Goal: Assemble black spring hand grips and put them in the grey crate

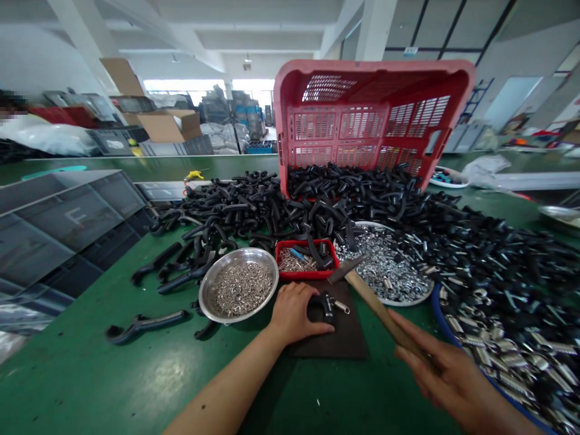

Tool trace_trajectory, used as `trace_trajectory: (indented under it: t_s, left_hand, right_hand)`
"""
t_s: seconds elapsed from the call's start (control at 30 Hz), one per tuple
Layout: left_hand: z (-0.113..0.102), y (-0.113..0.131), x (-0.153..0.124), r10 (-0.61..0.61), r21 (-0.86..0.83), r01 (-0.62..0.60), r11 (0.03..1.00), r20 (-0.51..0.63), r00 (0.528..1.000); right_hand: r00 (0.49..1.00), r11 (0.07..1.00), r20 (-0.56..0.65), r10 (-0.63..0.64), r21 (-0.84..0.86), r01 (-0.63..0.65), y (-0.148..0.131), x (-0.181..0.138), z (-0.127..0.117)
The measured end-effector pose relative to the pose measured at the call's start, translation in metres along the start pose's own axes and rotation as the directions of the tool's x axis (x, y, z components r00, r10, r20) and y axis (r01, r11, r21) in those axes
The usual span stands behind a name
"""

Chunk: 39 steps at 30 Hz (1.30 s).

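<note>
My left hand (pixel 295 314) presses a small black plastic part (pixel 322 307) with a metal pin onto a dark mat (pixel 339 338) on the green table. My right hand (pixel 446 374) grips the wooden handle of a hammer (pixel 362 289). The hammer's metal head hangs just above and to the right of the black part.
A round steel bowl of small metal rings (pixel 239 289) sits left of the mat. Behind it are a red tray of pins (pixel 304 261) and a plate of silver sleeves (pixel 385 269). A tipped red basket (pixel 367 118) spills black curved handles (pixel 272 205). A blue-rimmed tub (pixel 498 344) holds assembled parts at right. Grey crates (pixel 67 223) stand left.
</note>
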State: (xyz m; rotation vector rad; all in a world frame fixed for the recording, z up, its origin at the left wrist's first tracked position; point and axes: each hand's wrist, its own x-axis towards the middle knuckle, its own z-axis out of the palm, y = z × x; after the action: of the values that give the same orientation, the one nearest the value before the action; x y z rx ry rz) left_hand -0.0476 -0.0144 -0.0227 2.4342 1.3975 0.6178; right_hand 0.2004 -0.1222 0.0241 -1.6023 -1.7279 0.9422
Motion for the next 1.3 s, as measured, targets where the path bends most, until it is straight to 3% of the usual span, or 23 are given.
trace_trajectory:
  t_s: [0.13,0.27,0.3,0.37,0.43,0.5,0.53,0.6,0.63,0.67,0.77,0.8,0.87,0.97,1.07,1.2,1.3]
  left_hand:
    - [0.001,0.001,-0.001,-0.019,-0.009,0.019,1.000,0.000,1.000]
    - [0.002,0.007,-0.004,-0.129,-0.109,0.129,0.986,0.008,0.992]
    - [0.000,0.010,-0.005,-0.180,-0.165,0.181,0.969,0.022,0.983]
    - [-0.005,0.016,-0.005,-0.281,-0.287,0.284,0.915,0.051,0.958]
    - [-0.011,0.024,-0.004,-0.347,-0.386,0.338,0.858,0.047,0.937]
    - [-0.016,0.035,-0.002,-0.371,-0.448,0.339,0.827,0.019,0.929]
    - [-0.017,0.041,-0.001,-0.370,-0.466,0.330,0.821,0.006,0.929]
    - [-0.012,0.053,0.001,-0.351,-0.472,0.308,0.826,-0.005,0.936]
    - [-0.008,0.058,0.002,-0.330,-0.463,0.290,0.838,-0.007,0.944]
    - [-0.004,0.061,0.002,-0.300,-0.450,0.263,0.854,-0.013,0.954]
    - [0.000,0.061,0.004,-0.146,-0.385,0.120,0.915,-0.039,0.989]
    - [-0.003,0.055,0.005,-0.098,-0.342,0.080,0.936,-0.035,0.995]
    - [-0.016,0.038,0.013,-0.074,-0.199,0.071,0.977,-0.008,0.997]
    - [-0.042,-0.002,0.036,-0.212,0.118,0.220,0.968,-0.074,0.974]
    - [-0.065,-0.048,0.065,-0.363,0.371,0.377,0.849,-0.110,0.925]
    - [-0.086,-0.106,0.093,-0.483,0.471,0.502,0.726,-0.170,0.859]
    - [-0.092,-0.136,0.107,-0.515,0.501,0.474,0.724,-0.065,0.855]
  right_hand:
    - [0.994,0.993,-0.055,0.099,0.071,-0.095,0.002,0.001,-0.002]
    - [0.980,0.980,-0.103,0.172,0.123,-0.159,0.018,0.032,-0.016]
    - [0.977,0.984,-0.120,0.174,0.058,-0.168,0.023,0.043,-0.022]
    - [0.973,0.960,-0.201,0.115,-0.228,-0.160,0.029,0.063,-0.038]
    - [0.953,0.846,-0.299,-0.043,-0.518,-0.125,0.027,0.075,-0.046]
    - [0.939,0.830,-0.316,-0.132,-0.553,-0.069,0.014,0.076,-0.040]
    - [0.954,0.891,-0.280,-0.105,-0.453,-0.035,0.004,0.074,-0.029]
    - [0.988,0.994,-0.115,0.101,-0.026,-0.105,-0.016,0.068,0.001]
    - [0.984,0.960,0.015,0.176,0.219,-0.175,-0.025,0.067,0.018]
    - [0.974,0.875,0.042,0.223,0.432,-0.219,-0.032,0.068,0.035]
    - [0.937,0.598,-0.065,0.342,0.785,-0.163,-0.037,0.081,0.069]
    - [0.924,0.557,-0.105,0.367,0.821,-0.128,-0.034,0.087,0.073]
    - [0.920,0.561,-0.149,0.362,0.823,-0.087,-0.024,0.096,0.075]
    - [0.954,0.641,-0.104,0.282,0.760,-0.107,-0.010,0.102,0.073]
    - [0.963,0.688,-0.039,0.266,0.708,-0.161,-0.001,0.100,0.076]
    - [0.962,0.723,-0.020,0.273,0.663,-0.192,0.006,0.099,0.082]
    - [0.964,0.763,-0.033,0.264,0.619,-0.187,0.008,0.101,0.084]
